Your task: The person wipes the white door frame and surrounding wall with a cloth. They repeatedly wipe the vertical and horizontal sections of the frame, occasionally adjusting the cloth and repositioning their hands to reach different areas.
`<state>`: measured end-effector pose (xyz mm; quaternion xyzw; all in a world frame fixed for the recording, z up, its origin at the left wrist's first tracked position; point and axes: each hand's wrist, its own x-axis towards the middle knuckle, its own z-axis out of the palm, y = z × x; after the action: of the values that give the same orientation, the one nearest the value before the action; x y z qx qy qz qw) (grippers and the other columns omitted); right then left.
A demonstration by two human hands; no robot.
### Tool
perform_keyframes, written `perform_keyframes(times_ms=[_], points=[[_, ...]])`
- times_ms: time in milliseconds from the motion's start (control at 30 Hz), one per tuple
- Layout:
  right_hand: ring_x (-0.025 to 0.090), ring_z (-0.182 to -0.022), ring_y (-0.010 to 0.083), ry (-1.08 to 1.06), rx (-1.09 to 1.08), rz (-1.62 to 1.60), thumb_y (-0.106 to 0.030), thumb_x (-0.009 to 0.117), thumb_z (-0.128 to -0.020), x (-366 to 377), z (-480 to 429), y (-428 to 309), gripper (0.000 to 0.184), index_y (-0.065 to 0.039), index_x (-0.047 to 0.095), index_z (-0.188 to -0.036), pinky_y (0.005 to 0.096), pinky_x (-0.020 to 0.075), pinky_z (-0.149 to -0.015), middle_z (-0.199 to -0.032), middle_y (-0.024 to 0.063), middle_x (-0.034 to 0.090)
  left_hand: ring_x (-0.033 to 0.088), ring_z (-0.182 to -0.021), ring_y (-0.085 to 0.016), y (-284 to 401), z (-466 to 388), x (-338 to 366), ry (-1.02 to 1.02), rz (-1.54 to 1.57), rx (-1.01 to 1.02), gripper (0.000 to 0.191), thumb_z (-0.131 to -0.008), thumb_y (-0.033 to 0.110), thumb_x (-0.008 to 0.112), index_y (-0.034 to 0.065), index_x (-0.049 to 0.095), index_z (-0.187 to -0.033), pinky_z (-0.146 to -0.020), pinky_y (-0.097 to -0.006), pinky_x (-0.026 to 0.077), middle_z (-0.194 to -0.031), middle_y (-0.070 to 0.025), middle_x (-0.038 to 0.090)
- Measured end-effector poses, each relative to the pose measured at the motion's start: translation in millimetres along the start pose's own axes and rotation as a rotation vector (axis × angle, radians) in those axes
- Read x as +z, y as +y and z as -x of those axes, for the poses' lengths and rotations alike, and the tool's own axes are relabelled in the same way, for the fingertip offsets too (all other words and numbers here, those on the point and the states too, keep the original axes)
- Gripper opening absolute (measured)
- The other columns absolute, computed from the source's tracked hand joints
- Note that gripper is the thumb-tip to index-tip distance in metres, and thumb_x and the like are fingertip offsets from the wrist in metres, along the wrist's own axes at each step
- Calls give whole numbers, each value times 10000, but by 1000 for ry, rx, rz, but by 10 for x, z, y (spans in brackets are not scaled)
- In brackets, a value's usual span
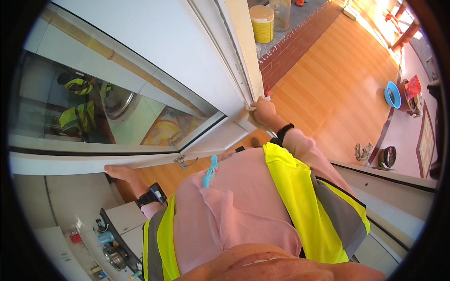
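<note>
A white door with a glass panel stands tilted across the left of the head view. My left hand grips its lower left edge, with most of the fingers hidden behind it. Between my two hands, a metal lever handle sticks out from the door. My right hand is closed around a beige cloth and presses it against the narrow edge beside the door frame. Just past my right knuckles is a small red item, too small to identify.
A yellow lidded bucket stands beyond a brick-patterned sill. On the right are wood-look flooring, a blue basin, a crumpled rag and a dark pot. A counter with kitchenware is at lower left.
</note>
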<state>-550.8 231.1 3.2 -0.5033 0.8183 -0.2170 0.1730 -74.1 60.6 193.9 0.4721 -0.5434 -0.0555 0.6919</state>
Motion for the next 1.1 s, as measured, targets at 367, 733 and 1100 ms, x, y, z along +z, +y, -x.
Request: perform_keyframes(times_ms=[367,733,1100], points=[[631,-948,265,1202,-634,-499,62,671,-677,-2469,-196,-883,442,-136,726,-1068,307,503,-794,-995,67,645,496,-1191,-332,-34,-29,8,-20,88,3,846,-949,624,446,-106,348,-1364,-1024,-413,409,-1349,-276,447],[612,-1090,304,1118,-878,-238,-14,693,-770,-2614,-450,-1938,466,-36,629,-1231,333,473,-911,-1235,173,613,504,-1171,-336,147,36,16,7,23,26,808,-976,591,414,-112,355,-1371,-1012,-407,409,-1345,-277,457],[642,-990,371,23,116,-284,-233,658,-805,367,-261,65,344,-77,687,-1110,419,502,-893,-1014,182,692,525,-1132,-340,191,70,18,27,-32,-25,851,-949,644,418,-117,386,-1330,-983,-421,435,-1312,-290,473]])
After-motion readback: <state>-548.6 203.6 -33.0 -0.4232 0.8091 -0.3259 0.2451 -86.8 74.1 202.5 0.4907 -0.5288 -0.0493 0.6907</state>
